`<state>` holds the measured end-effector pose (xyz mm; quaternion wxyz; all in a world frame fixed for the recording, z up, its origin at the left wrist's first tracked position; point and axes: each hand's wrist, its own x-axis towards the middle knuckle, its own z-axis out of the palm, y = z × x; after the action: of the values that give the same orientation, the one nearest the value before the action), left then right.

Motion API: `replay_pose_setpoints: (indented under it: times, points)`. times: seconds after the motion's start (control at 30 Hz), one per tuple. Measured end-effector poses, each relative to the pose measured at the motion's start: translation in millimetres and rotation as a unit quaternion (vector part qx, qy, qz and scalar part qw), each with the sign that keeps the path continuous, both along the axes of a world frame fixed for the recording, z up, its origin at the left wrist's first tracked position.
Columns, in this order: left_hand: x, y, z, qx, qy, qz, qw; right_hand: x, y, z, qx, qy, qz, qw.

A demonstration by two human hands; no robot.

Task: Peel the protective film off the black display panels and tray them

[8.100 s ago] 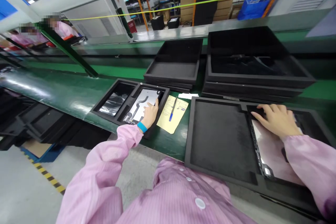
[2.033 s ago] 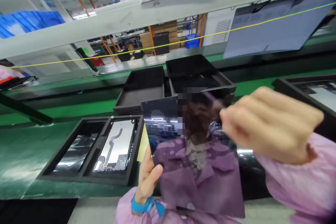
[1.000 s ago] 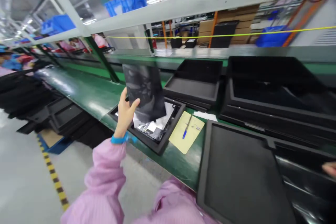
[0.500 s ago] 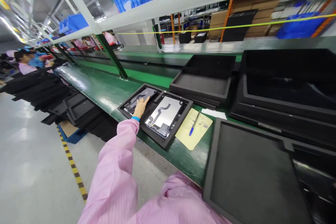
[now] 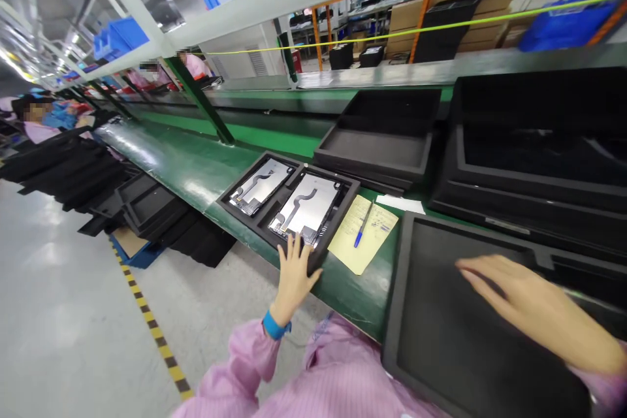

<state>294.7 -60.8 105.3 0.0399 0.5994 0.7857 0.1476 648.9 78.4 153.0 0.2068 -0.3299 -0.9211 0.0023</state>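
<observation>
Two silver-backed tablet screens, the left one (image 5: 267,183) and the right one (image 5: 313,204), lie in the two compartments of a black foam tray (image 5: 347,199). A dark ribbon cable curves over each. My left hand (image 5: 294,274), a blue band at its wrist, has its fingers spread at the tray's near edge, fingertips by the right screen's lower end; contact is hard to tell. Above another black foam tray (image 5: 441,313) at the right, my right hand (image 5: 514,297) has its fingers stretched out and its thumb apart, with nothing seen in it.
Yellow paper (image 5: 350,245) with a blue pen (image 5: 362,228) lies between the trays, on the green bench (image 5: 186,170). More black trays (image 5: 377,147) are stacked behind, and taller ones (image 5: 529,209) at the right. Black stacks (image 5: 73,166) stand left; co-workers sit farther along.
My left hand has moved from the left screen toward me and right, to the tray's near edge. My right hand has come into view over the right-hand tray. The camera has shifted slightly.
</observation>
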Motion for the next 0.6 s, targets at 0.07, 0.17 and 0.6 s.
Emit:
replay_pose_setpoints:
  times: [0.07, 0.17, 0.6]
  points:
    - [4, -14, -19.4, 0.056, -0.021, 0.044, 0.997, -48, 20, -5.0, -0.039, -0.133, 0.017, 0.99]
    - [-1, -22, -39.9, 0.169, -0.081, 0.081, 0.979, -127, 48, -11.7, -0.062, -0.208, 0.015, 0.976]
    - [-123, -43, -46.5, 0.24, -0.14, 0.229, 0.933, -183, 58, -30.3, -0.097, -0.317, 0.0, 0.943]
